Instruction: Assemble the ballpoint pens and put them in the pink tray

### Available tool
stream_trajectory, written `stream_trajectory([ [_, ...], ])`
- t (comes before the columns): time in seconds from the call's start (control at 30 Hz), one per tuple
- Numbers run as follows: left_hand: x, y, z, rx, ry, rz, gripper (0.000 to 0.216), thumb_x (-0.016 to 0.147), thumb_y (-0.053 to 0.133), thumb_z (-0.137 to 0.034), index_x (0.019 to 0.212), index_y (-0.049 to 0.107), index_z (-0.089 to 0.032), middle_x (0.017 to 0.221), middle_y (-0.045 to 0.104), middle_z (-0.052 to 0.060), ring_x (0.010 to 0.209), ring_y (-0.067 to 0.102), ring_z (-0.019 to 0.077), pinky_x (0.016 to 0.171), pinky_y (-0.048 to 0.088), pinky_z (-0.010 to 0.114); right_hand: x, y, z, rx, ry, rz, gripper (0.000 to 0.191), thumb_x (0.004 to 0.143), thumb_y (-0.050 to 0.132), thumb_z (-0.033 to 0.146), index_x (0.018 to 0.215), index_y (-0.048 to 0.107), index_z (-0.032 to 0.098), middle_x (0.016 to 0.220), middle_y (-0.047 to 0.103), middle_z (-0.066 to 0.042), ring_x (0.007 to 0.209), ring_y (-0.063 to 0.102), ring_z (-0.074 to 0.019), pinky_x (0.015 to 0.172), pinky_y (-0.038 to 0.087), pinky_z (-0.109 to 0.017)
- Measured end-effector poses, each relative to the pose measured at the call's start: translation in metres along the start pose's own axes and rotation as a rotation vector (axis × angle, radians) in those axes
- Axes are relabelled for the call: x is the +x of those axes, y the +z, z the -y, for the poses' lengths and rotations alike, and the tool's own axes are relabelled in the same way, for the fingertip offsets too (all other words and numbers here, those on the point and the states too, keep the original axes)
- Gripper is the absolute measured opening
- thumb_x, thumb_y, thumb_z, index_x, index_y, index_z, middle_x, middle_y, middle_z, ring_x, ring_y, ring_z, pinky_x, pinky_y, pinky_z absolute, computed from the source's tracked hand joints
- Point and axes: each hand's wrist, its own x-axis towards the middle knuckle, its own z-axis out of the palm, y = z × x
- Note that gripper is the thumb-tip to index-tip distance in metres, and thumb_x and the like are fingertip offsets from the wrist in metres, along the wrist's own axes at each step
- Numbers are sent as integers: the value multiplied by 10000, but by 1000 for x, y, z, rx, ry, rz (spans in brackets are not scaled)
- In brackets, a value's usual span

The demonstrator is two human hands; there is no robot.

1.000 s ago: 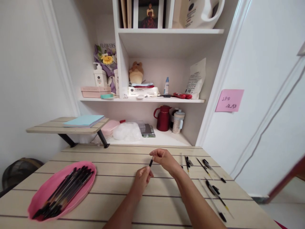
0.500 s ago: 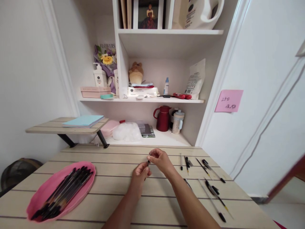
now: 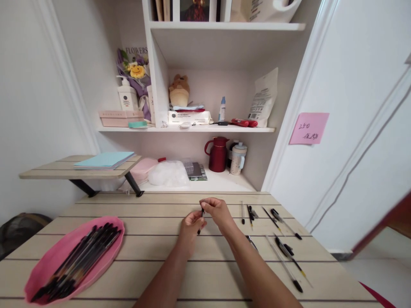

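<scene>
Both my hands meet over the middle of the wooden table. My left hand pinches the lower part of a thin black pen. My right hand pinches the top end of the same pen from above. The pen stands tilted between the two hands. To the right of my right hand lie several loose pen parts: clear barrels, black caps and refills. At the table's left stands a pink tray filled with several black pens.
Behind the table a white shelf unit holds a red jug, a white cup, bottles and a plush toy. A small raised wooden stand with a blue folder sits at the back left. A pink note hangs on the right wall.
My hands have drawn closer together and the right hand has come down onto the pen's top. The camera has tilted slightly down.
</scene>
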Motion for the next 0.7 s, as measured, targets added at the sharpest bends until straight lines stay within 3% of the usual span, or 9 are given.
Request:
stream_trajectory([
  [0.1, 0, -2, 3, -5, -17, 2, 367, 469, 765, -305, 760, 616, -139, 641, 582, -8, 515, 509, 82, 526, 361, 211, 2, -2, -4, -56, -12, -99, 235, 544, 687, 352, 652, 615, 156, 591, 591, -9, 550, 505, -129, 542, 409, -262],
  [0.2, 0, -4, 4, -1, -40, 17, 355, 480, 763, -294, 764, 611, -145, 670, 584, -9, 526, 520, 83, 556, 381, 222, 3, -3, -6, 27, 12, -18, 288, 579, 666, 359, 779, 640, 154, 700, 625, -29, 613, 531, -136, 578, 417, -268],
  [0.27, 0, -4, 3, -1, -46, 29, 333, 494, 756, -285, 760, 608, -149, 673, 578, -15, 529, 524, 82, 560, 381, 222, 3, -4, -5, 46, 7, 4, 254, 585, 662, 360, 724, 639, 148, 667, 619, -26, 596, 525, -131, 574, 412, -266],
  [0.37, 0, -3, 1, 1, -31, 55, 294, 503, 749, -267, 726, 600, -147, 616, 548, -34, 510, 509, 76, 531, 360, 211, 3, -4, -4, -10, -22, -71, 219, 529, 710, 317, 623, 601, 152, 569, 579, 5, 531, 494, -112, 540, 394, -252],
  [0.53, -1, 0, 0, 11, -40, 37, 311, 497, 741, -275, 746, 606, -147, 635, 560, -30, 502, 502, 74, 530, 366, 215, 1, -1, -4, 42, 17, 10, 265, 607, 649, 373, 763, 636, 160, 691, 626, -29, 626, 546, -140, 579, 417, -261],
  [0.63, -2, 0, 0, 4, -35, 37, 315, 488, 744, -264, 745, 606, -145, 632, 553, -34, 503, 502, 73, 527, 367, 212, 1, 0, -5, -70, -2, -109, 241, 580, 665, 380, 637, 617, 151, 595, 601, -26, 570, 526, -142, 547, 410, -266],
  [0.7, -1, -1, 0, -8, -31, 37, 322, 482, 750, -266, 740, 602, -145, 625, 547, -36, 495, 497, 72, 517, 363, 209, 2, -1, -5, -121, -9, -151, 262, 546, 693, 371, 673, 624, 153, 617, 613, -29, 578, 532, -147, 550, 416, -269],
])
